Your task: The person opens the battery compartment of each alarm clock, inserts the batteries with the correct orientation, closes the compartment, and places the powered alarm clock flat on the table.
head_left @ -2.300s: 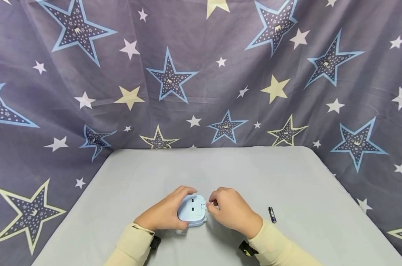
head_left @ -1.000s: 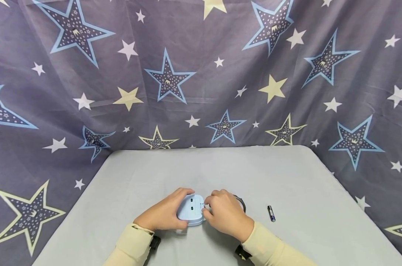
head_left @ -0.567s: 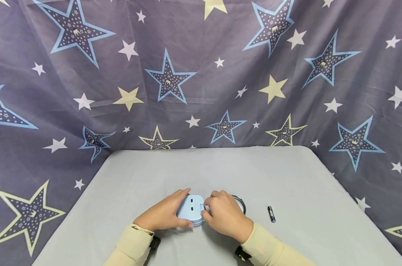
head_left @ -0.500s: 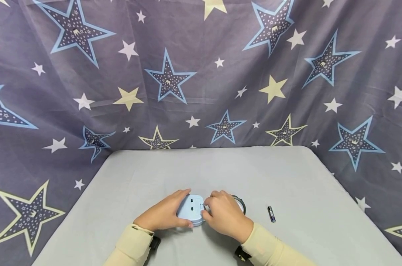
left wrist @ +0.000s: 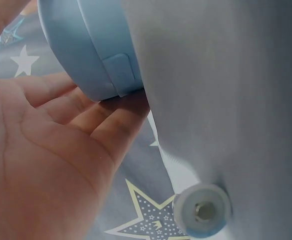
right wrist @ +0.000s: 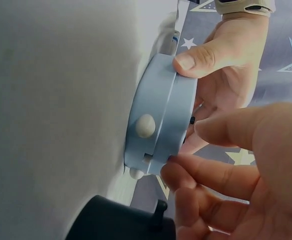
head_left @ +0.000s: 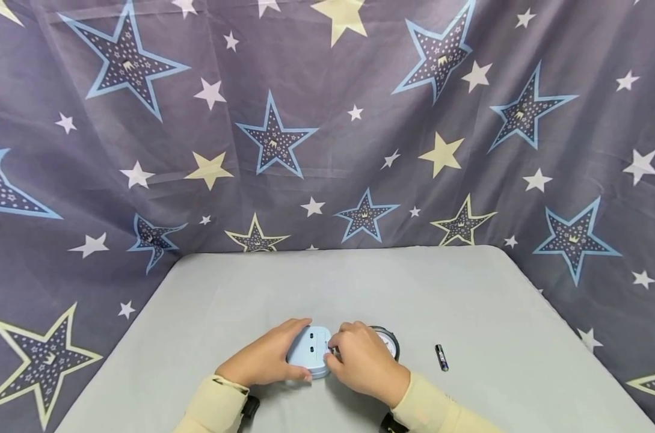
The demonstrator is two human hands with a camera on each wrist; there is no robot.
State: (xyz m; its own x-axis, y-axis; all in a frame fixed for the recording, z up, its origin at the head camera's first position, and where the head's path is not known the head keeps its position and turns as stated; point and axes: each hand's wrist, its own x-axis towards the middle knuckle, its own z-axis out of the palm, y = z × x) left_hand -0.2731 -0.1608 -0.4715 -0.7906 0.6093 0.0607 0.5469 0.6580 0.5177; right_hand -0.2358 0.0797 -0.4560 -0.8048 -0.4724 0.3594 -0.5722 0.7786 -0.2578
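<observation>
A light-blue alarm clock [head_left: 301, 355] lies on the table with its back facing up, showing two black knobs and a rectangular battery cover [head_left: 320, 344]. My left hand [head_left: 262, 356] grips it from the left, thumb on the near side and fingers on the far side. At the clock's right edge, by the cover's end, the thumb and index finger of my right hand [head_left: 362, 362] pinch. The right wrist view shows that hand [right wrist: 245, 170] with its fingertips at the clock's corner, near a knob; what lies exactly between them is hidden.
A round, dark-rimmed clock [head_left: 395, 347] with a white dial stands partly hidden behind my right hand. Farther right lies a small dark battery [head_left: 441, 357]. The grey table [head_left: 240, 288] ends at a star-patterned curtain [head_left: 327, 156].
My right hand has shifted slightly left onto the clock's edge, uncovering the dark-rimmed clock behind it. My left fingers have adjusted slightly on the alarm clock. The head view has tilted up a little.
</observation>
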